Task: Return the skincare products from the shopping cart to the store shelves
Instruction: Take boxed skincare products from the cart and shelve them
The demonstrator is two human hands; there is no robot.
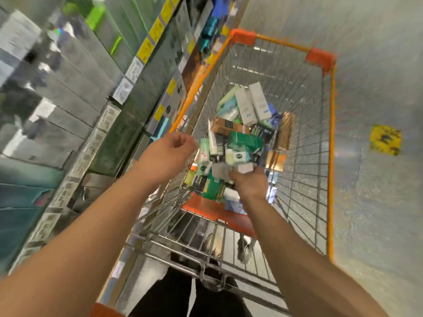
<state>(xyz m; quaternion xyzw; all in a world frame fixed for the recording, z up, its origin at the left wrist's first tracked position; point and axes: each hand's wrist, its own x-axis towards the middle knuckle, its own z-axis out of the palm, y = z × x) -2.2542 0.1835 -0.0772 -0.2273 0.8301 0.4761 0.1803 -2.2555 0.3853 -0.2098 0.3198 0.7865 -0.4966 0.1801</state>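
Observation:
An orange-rimmed wire shopping cart stands in front of me, holding a heap of skincare boxes and tubes. Inside the cart, my right hand grips two small grey boxes just above the heap. My left hand hovers over the cart's left rim with loosely curled fingers and holds nothing. Grey boxed products fill the store shelves on my left, blurred by motion.
Yellow and white price labels line the shelf edges. An orange child-seat flap sits at the near end of the cart. Grey floor with a yellow sticker lies to the right.

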